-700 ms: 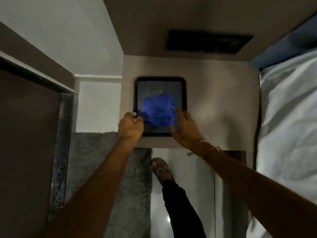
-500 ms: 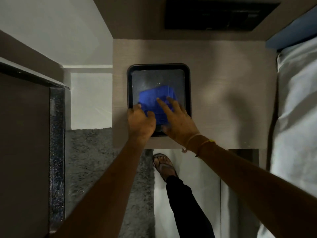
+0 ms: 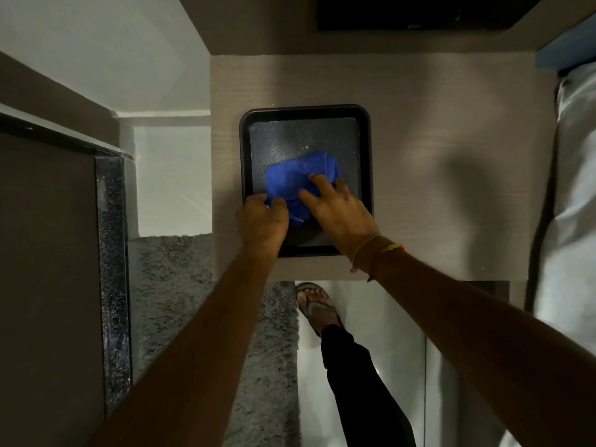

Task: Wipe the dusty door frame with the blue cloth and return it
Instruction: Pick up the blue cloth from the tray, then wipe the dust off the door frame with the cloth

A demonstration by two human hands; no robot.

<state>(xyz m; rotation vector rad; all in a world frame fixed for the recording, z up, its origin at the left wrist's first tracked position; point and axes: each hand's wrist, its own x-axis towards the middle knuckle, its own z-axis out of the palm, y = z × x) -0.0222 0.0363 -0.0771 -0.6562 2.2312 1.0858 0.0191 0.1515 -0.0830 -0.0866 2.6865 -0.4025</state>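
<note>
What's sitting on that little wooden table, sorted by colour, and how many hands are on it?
Blue: 1, the blue cloth
Black: 1, the tray under it
Hands: 2, left hand and right hand, both on the cloth
Total: 4

Dim, soft shadows, wide-angle edge distortion

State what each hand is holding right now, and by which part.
Both hands are on the blue cloth in the tray: left hand at its near-left corner, right hand on its near-right part. Whether either grip has closed cannot be told.
</note>
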